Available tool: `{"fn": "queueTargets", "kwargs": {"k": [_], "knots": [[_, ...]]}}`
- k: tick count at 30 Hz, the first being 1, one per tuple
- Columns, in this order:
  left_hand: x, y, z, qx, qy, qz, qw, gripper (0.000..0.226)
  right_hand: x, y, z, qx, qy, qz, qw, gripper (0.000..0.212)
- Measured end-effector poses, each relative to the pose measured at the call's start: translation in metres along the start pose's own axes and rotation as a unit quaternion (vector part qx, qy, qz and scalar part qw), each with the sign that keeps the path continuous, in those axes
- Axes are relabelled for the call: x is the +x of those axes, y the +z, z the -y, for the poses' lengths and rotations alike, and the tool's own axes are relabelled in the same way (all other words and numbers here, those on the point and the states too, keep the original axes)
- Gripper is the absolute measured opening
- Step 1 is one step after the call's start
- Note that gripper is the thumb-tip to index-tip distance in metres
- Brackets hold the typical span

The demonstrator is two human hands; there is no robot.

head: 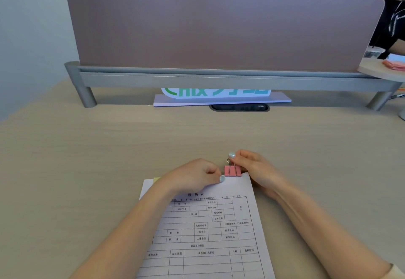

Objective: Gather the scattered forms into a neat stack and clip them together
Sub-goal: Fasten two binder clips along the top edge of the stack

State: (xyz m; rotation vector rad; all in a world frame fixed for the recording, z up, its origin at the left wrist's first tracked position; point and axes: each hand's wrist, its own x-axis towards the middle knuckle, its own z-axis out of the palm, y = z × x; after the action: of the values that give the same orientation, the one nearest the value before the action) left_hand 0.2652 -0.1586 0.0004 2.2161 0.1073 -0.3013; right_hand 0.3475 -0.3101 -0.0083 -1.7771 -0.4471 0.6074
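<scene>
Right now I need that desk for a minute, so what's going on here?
A person is clipping a stack of forms together on the desk. The left hand presses down on the top edge of the stack, while the right hand holds the wire handle of a pink binder clip sitting on that edge near the right corner. A yellowish clip peeks out at the left corner. The sheets look squared up.
</scene>
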Motion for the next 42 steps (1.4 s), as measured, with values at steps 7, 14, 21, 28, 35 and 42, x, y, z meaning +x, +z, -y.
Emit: {"fn": "queueTargets", "kwargs": {"k": [7, 14, 21, 28, 35, 42], "knots": [[-0.001, 0.0, -0.001, -0.009, -0.001, 0.005, 1.0, 0.032, -0.004, 0.003, 0.002, -0.016, -0.006, 0.005, 1.0, 0.036], [-0.003, -0.001, -0.001, 0.003, -0.001, 0.001, 1.0, 0.032, -0.008, 0.005, 0.002, -0.031, -0.012, 0.02, 0.999, 0.036], [-0.002, -0.003, 0.001, -0.004, 0.0, -0.002, 1.0, 0.03, -0.015, 0.007, 0.006, -0.053, 0.002, 0.008, 0.999, 0.039], [-0.001, -0.002, 0.003, -0.031, 0.006, -0.013, 0.999, 0.026, -0.018, 0.006, 0.011, 0.015, 0.034, -0.029, 0.999, 0.029], [0.002, 0.003, 0.004, -0.004, 0.007, -0.064, 0.998, 0.031, -0.026, 0.011, 0.013, -0.027, 0.032, -0.02, 0.999, 0.026], [-0.003, -0.017, 0.003, -0.027, 0.003, -0.119, 0.993, 0.024, -0.032, 0.014, 0.016, -0.056, 0.022, 0.035, 0.998, 0.017]]}}
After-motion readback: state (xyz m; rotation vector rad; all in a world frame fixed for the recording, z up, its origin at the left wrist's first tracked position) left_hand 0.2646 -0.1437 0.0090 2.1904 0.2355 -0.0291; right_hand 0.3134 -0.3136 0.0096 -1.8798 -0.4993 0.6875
